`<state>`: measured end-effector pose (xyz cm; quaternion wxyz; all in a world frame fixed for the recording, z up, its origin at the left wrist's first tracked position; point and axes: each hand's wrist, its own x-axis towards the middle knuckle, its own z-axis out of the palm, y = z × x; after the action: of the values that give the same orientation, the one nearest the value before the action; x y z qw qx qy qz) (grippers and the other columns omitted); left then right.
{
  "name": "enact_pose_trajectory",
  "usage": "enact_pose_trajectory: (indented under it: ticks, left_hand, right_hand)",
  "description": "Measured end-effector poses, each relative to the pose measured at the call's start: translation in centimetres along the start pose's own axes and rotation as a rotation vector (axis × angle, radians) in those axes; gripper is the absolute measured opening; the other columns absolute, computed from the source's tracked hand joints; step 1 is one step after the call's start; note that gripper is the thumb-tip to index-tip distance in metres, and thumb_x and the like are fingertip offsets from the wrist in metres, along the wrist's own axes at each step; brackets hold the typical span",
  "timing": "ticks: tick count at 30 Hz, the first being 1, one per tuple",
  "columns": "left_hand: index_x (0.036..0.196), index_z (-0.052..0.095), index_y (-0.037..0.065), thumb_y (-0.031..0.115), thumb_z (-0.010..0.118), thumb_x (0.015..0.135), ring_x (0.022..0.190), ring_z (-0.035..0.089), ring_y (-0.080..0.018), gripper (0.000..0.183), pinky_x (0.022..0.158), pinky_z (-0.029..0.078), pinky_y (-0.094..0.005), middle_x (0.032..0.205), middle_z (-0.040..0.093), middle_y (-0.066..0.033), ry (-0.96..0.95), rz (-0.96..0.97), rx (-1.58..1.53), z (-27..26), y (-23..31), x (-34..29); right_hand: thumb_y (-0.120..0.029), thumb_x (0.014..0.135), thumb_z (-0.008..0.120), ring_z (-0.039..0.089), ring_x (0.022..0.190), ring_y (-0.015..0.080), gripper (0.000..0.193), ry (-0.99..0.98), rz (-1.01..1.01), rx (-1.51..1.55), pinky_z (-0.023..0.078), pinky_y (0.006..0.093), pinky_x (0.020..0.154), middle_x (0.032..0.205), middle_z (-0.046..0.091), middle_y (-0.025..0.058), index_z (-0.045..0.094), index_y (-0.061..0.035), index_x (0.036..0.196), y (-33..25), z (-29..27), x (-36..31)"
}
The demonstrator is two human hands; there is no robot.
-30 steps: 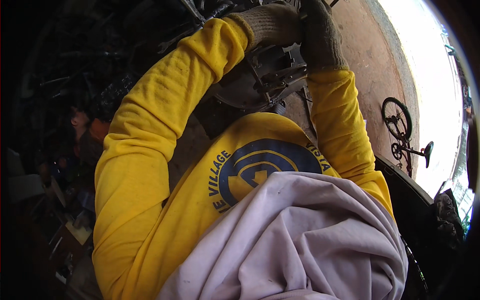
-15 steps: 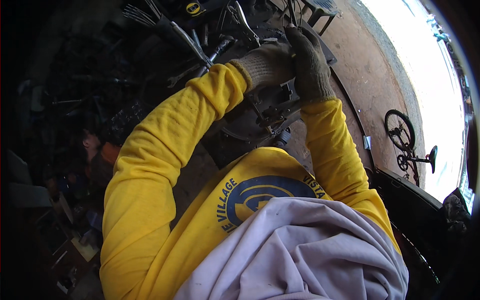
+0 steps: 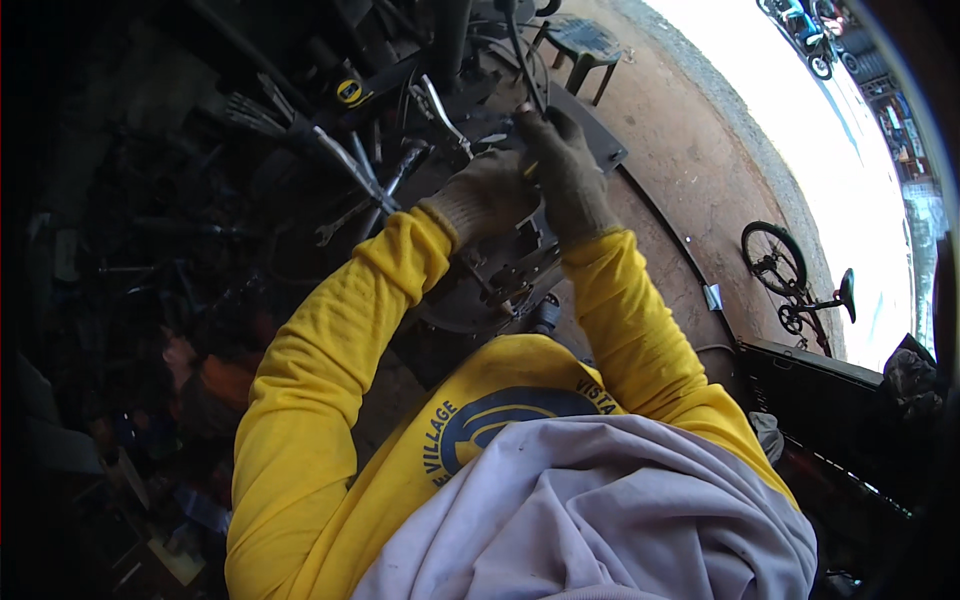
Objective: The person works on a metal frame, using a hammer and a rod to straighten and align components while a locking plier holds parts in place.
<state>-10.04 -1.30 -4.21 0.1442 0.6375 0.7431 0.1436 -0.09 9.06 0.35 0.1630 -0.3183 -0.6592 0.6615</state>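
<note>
Both my hands wear brown knitted gloves and meet over a dark metal workbench (image 3: 450, 312). My right hand (image 3: 572, 178) is closed at the lower end of a thin dark rod or cable (image 3: 522, 62) that runs up past the thumb. My left hand (image 3: 482, 193) is curled against the right palm, its fingertips hidden. A small yellow bit (image 3: 530, 170) shows between the gloves; its kind is unclear. Beneath the hands sits a dark metal fixture (image 3: 515, 278). Silver-handled pliers (image 3: 440, 112) and another long-handled tool (image 3: 350, 165) stand just left of my left hand.
A yellow-and-black tape measure (image 3: 350, 92) lies at the upper left, near a bundle of metal rods (image 3: 258, 112). Beyond the bench edge stand a dark plastic stool (image 3: 580, 45) and a bicycle (image 3: 790, 280) on brown ground. A person (image 3: 215, 375) is at the dim left.
The whole view has shifted, so bench, stool and bicycle sit lower or further left in the picture. My hands stay together, and more of the rod or cable above them shows.
</note>
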Motion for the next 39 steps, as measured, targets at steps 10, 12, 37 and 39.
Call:
enact_pose_trajectory:
  ticks: [10,12,37,39]
  left_hand:
    - [0.124,0.062,0.006,0.028,0.061,0.093,0.112,0.066,-0.0403,0.038,0.093,0.054,-0.0482,0.117,0.068,-0.023,0.07,-0.19,-0.291,-0.4,1.1,0.8]
    - [0.128,0.062,0.009,0.028,0.059,0.091,0.118,0.063,-0.0448,0.041,0.099,0.052,-0.0497,0.123,0.067,-0.0252,-0.019,-0.488,-0.381,-2.8,2.7,0.2]
    - [0.119,0.068,0.002,0.015,0.064,0.087,0.099,0.066,-0.0169,0.036,0.087,0.052,-0.0338,0.108,0.071,-0.0078,0.061,-0.609,-0.941,-3.6,3.2,-1.8]
    - [0.117,0.07,0.001,0.014,0.066,0.086,0.098,0.065,-0.0148,0.034,0.086,0.052,-0.0326,0.107,0.071,-0.0053,0.054,-0.598,-0.921,-3.7,3.2,-1.7]
  right_hand:
    - [-0.068,0.093,0.057,0.068,0.109,0.027,0.083,0.133,-0.164,-0.099,0.051,0.0351,0.096,0.12,0.07,0.0185,0.056,-0.001,0.142,3.0,-2.3,1.9]
    - [-0.074,0.097,0.043,0.07,0.086,0.0225,0.081,-0.155,0.145,-0.137,0.053,0.0355,0.079,0.094,0.073,0.0139,0.069,-0.0012,0.122,0.6,-5.2,2.7]
    - [-0.039,0.104,0.051,0.067,0.076,0.0194,0.041,-0.775,-0.161,-0.559,0.054,0.0366,0.072,0.086,0.072,0.0074,0.074,-0.0054,0.107,-1.4,-6.6,7.4]
    - [-0.039,0.104,0.051,0.067,0.075,0.019,0.04,-0.772,-0.148,-0.538,0.054,0.0366,0.072,0.086,0.071,0.0072,0.074,-0.0052,0.106,-1.0,-6.7,7.5]
